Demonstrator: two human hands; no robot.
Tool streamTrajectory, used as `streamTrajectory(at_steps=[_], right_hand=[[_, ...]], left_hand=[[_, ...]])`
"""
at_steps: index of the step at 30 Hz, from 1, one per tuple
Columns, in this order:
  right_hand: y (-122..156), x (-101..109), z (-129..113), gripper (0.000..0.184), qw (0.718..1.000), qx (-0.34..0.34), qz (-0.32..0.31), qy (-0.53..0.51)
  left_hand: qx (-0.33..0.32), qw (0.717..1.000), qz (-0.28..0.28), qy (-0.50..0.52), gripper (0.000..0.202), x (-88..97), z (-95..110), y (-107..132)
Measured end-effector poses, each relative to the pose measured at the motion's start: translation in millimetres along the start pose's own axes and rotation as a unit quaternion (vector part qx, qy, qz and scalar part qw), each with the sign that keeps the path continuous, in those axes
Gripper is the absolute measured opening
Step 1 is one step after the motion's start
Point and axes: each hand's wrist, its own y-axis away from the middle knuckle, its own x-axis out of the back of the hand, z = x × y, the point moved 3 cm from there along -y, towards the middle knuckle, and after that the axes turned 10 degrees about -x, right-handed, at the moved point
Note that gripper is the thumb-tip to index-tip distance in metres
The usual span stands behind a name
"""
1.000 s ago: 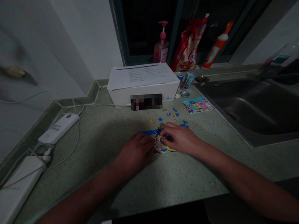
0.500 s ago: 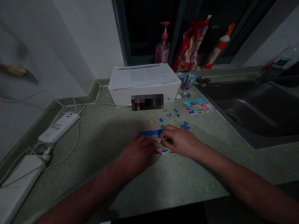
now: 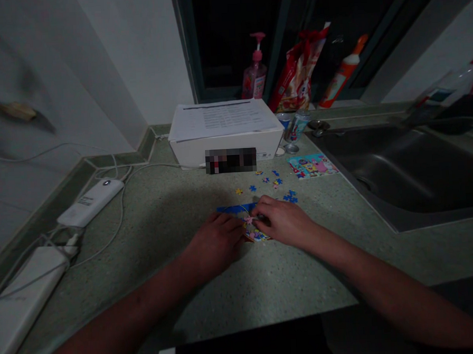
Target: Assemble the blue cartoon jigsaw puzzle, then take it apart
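Our L hand (image 3: 215,245) rests on the jigsaw (image 3: 232,209), R hand (image 3: 286,222) just beside it, pinching pink piece (image 3: 249,219); loose pcs (image 3: 266,183) lie further up the bench (image 3: 186,285).

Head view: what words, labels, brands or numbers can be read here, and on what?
Nothing can be read with certainty.
Sheet on the box: lines of print, too small.
Pump bottle: label too blurred.
Bag: print too blurred.
Can: label too blurred.
Box front: patch pixelated.
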Motion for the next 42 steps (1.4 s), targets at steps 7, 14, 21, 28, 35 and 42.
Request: streamTrajectory(at_steps=[7,14,21,28,35,42], right_hand=[[-0.3,-1.7,1.8,0.013,1.000,0.008,0.010,-0.005],[0.1,-0.6,0.8,0.013,1.000,0.007,0.009,-0.007],[0.1,-0.3,0.1,0.013,1.000,0.006,0.007,-0.006],[-0.6,5.9,4.3,0.012,0.999,-0.006,0.013,-0.030],[1.7,12.2,4.3,0.012,0.998,0.025,0.023,-0.055],[3.7,7.7,2.5,0.012,0.998,0.048,-0.025,-0.021]], left_hand=[[0.000,1.000,0.007,-0.005,0.015,0.2,0.4,-0.2],[-0.002,1.000,0.003,-0.003,0.015,1.4,1.1,-0.8],[0.005,1.000,-0.003,-0.001,0.016,-1.4,-0.6,-0.4],[0.001,1.000,0.007,-0.002,0.017,-0.3,-0.2,-0.6],[0.019,0.996,0.082,0.015,0.014,4.5,-3.0,2.9],[0.049,0.993,0.103,0.012,0.011,5.8,-7.9,4.7]])
